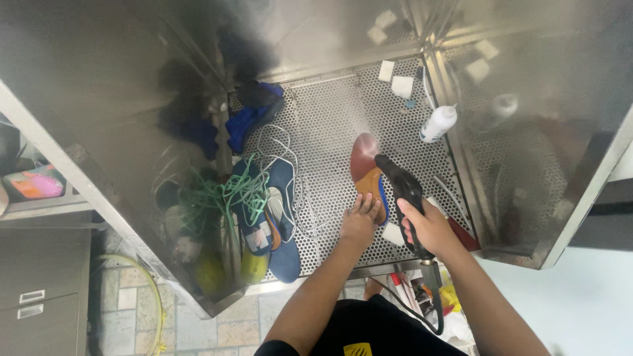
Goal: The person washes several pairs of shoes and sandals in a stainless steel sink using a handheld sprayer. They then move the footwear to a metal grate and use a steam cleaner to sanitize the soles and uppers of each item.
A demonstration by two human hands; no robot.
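Brown insole [364,166] under left hand [360,221]; right hand [428,227] grips spray gun [403,191].

Both bare forearms reach forward, close together. The left hand [359,217] presses down flat, fingers spread (palm hidden). The right hand [425,227] is curled in a tight grip.

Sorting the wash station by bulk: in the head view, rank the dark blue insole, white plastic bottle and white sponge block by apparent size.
1. Dark blue insole
2. White plastic bottle
3. White sponge block

Steel booth walls [105,86], tiled floor [132,316], grey cabinet [39,290]
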